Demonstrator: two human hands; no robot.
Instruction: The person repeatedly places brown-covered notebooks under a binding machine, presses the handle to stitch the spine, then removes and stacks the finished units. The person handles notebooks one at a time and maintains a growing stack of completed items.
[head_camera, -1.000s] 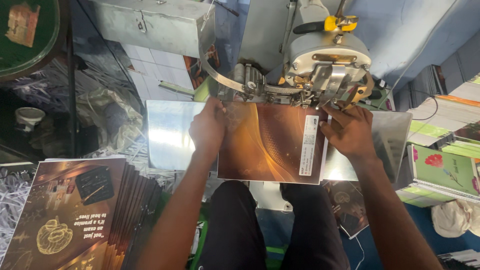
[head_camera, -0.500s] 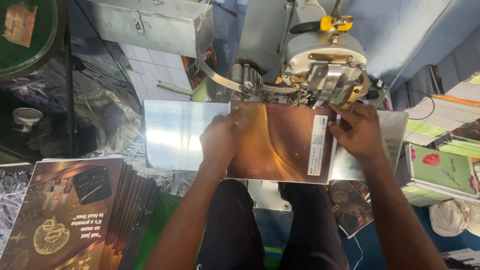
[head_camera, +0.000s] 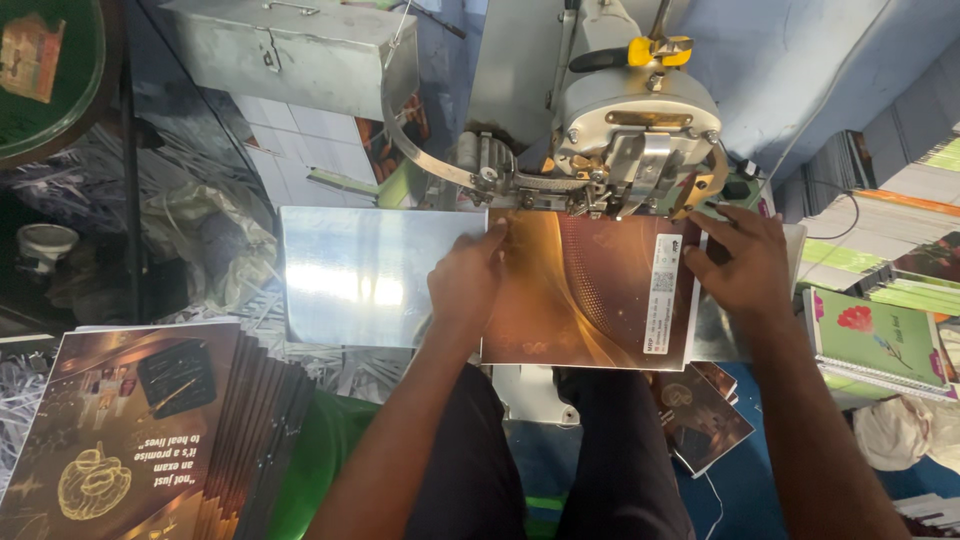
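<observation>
A brown and gold booklet (head_camera: 590, 295) lies flat on the shiny metal table (head_camera: 350, 275) of a stitching machine. Its far edge sits under the machine's grey head (head_camera: 630, 130). My left hand (head_camera: 465, 285) presses down on the booklet's left edge, fingers flat. My right hand (head_camera: 740, 265) presses on its right edge, beside a white label strip (head_camera: 662, 290). Neither hand grips it; both hold it flat.
A fanned stack of matching brown booklets (head_camera: 140, 430) lies at the lower left. Green-covered books (head_camera: 870, 335) and other stacks stand at the right. More brown booklets (head_camera: 705, 410) lie on the floor under the table. Paper shreds (head_camera: 215, 235) pile up at the left. My legs are below the table.
The booklet has slid right along the metal table under the machine head, and both my hands have moved right with it.
</observation>
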